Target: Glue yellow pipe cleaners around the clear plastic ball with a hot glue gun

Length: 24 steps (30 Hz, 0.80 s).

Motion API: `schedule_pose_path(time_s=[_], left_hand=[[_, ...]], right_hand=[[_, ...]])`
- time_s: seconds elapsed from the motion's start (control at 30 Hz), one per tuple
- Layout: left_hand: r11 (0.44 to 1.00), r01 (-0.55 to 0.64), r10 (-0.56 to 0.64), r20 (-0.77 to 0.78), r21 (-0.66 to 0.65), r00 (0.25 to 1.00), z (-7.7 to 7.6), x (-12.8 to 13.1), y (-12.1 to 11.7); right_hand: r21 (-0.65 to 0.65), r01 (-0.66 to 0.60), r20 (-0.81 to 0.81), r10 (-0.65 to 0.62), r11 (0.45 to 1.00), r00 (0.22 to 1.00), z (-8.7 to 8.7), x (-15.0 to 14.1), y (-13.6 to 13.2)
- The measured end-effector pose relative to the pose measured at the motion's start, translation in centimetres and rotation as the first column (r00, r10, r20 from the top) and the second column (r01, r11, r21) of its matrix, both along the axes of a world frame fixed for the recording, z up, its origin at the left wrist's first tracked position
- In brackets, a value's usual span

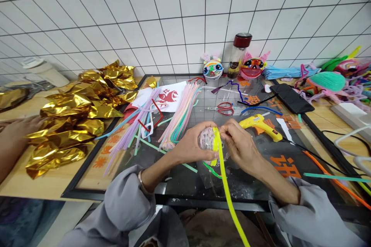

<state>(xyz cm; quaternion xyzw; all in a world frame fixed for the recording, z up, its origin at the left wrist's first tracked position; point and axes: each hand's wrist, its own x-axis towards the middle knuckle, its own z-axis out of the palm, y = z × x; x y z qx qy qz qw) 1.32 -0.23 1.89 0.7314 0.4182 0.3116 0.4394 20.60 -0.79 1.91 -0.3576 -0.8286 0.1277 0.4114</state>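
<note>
My left hand [189,144] is wrapped round a small rounded clear form [206,139] with pinkish bits on it. A bright yellow pipe cleaner [224,177] runs over the form's right side, and its long tail hangs down past the table's front edge. At that side my right hand [239,142] is closed in a pinch on the yellow strip, close to the form. Beneath the hands a green pipe cleaner [212,170] lies on the dark mat. A yellow glue gun [262,126] rests just beyond my right hand, and red-handled scissors [224,109] lie further back.
Bundles of pastel pipe cleaners [182,112] lie to the left, beside crumpled gold foil [84,112]. Another person's hand [21,131] is at far left. A lidded bottle [238,56], finished colourful animal heads [213,67] and a black phone [292,97] are at the back.
</note>
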Motion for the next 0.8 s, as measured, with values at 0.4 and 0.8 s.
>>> schedule_pose_path(time_s=[0.4,0.8], left_hand=[[0.996,-0.058,0.066,0.120,-0.075,0.991,-0.4,-0.2,0.8],[0.894,0.069,0.199,0.530,-0.443,0.825,-1.4,0.5,0.8]], right_hand=[[-0.479,-0.744,-0.292,0.714,0.466,0.636,3.5,2.9,-0.5],[-0.510,-0.550,-0.612,0.170,0.662,0.772,2.5,4.5,0.9]])
